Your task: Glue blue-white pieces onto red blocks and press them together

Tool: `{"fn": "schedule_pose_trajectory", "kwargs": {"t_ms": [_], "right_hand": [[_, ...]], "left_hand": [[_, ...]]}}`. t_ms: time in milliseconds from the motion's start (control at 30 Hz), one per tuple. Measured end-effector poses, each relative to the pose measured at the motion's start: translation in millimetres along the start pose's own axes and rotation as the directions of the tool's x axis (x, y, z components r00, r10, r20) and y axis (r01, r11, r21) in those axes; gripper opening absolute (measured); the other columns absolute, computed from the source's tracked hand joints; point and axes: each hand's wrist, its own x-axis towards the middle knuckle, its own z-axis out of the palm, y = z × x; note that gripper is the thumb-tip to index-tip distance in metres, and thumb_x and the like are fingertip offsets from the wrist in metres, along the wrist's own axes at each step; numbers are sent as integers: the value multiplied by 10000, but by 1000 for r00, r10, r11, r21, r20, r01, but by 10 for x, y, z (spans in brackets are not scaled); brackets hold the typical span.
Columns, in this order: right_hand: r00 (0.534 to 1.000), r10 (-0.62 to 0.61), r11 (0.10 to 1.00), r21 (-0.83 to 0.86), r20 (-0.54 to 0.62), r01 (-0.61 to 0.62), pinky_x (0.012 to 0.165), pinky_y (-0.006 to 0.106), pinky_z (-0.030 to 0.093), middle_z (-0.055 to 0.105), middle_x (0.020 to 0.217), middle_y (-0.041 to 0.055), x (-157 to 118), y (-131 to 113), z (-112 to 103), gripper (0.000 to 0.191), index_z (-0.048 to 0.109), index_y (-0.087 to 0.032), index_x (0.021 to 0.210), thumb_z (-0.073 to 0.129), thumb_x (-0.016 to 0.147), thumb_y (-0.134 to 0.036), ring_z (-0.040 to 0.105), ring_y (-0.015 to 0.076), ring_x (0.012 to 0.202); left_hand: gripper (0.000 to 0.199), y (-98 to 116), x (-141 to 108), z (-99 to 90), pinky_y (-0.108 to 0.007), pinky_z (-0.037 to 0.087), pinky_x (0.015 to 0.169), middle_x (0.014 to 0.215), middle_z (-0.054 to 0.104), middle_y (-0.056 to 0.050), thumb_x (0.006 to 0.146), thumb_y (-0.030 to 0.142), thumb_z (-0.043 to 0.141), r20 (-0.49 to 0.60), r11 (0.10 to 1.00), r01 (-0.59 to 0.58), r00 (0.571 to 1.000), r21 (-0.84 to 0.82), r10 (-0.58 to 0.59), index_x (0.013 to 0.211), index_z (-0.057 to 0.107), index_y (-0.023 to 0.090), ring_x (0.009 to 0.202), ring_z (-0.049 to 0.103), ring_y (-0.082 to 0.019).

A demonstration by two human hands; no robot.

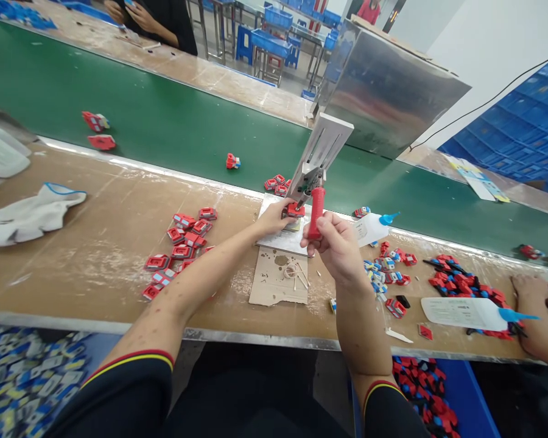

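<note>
My right hand [334,243] is closed around the red handle [317,210] of a toggle-clamp hand press [325,143] that stands on a pale base plate. Beneath the clamp's plunger sits a small red plastic toy part [295,210]. My left hand [274,218] pinches that part from the left side, its fingertips partly hidden behind it. In front of the press lies a piece of cardboard [267,286] with several cotton swabs [301,277] and a small round dish. A glue bottle [372,228] with a blue tip lies just right of my right hand.
Red toy parts [182,251] are heaped left of my arm. A green conveyor belt [173,115] runs behind the bench. On the right are red-and-black parts [461,280], a second glue bottle [461,313] and a co-worker's hands [534,298]. A white glove [31,216] lies far left.
</note>
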Motion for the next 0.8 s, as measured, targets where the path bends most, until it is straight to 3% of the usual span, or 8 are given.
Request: {"fn": "schedule_pose_trajectory", "kwargs": {"t_ms": [233,433,533,600,667,733,767,800], "right_hand": [[997,-63,990,-131,-39,57,456,234,499,708,756,-3,18,429,-78,570,438,-240,707,785,818,-679,661,109,520],[981,-159,936,-332,-108,116,494,257,443,523,577,-64,284,900,-109,608,412,-257,681,756,800,-744,646,143,523],[970,-221,938,-293,-98,184,553,270,504,652,777,-11,335,903,-341,560,453,-246,718,771,812,-697,664,132,613],[919,-327,924,-278,-220,262,572,265,521,686,942,19,445,809,-570,484,521,-244,793,711,867,-683,675,129,694],[819,-416,897,-324,-395,300,594,257,523,659,928,11,705,699,-783,410,560,-253,879,580,960,-654,673,137,758],[801,-408,870,-453,-437,196,687,270,552,618,879,1,1106,629,-931,333,549,-251,910,476,1038,-550,668,154,851],[833,-376,804,-589,-405,77,765,297,571,621,915,10,1335,620,-977,295,555,-242,945,427,1066,-477,657,162,905],[877,-327,673,-738,-352,-45,878,336,578,635,1003,26,1562,628,-1007,252,565,-230,1012,402,1079,-409,644,168,988]], "left_hand": [[420,-70,-28,33,-328,587,868,1024,771,-56,835,145,706,-5,1000,16,1000,12,-16,1248,633,154,889,728,-185],[428,-52,-33,20,-314,570,847,1003,768,-57,803,97,683,-15,999,31,999,40,-30,1226,649,148,884,710,-182],[392,-19,-31,5,-306,574,828,1003,771,-61,807,115,694,-17,998,24,1000,50,-23,1196,653,147,868,711,-177],[384,-14,-31,-10,-309,578,821,1025,773,-71,822,140,692,-14,998,19,1000,57,-19,1202,646,145,867,710,-178],[372,-23,-30,-30,-323,583,823,1037,772,-83,841,178,686,1,998,17,1000,68,-17,1208,637,146,876,709,-187],[373,-34,-25,-56,-353,587,851,1060,768,-103,848,231,697,26,996,16,999,84,-18,1204,624,147,908,714,-209],[379,-34,-21,-69,-371,588,873,1083,765,-113,850,265,703,38,995,15,999,97,-18,1201,619,150,934,718,-223],[390,-30,-21,-85,-388,587,898,1115,761,-121,853,300,703,48,993,12,999,117,-18,1205,614,158,968,720,-236]]}}
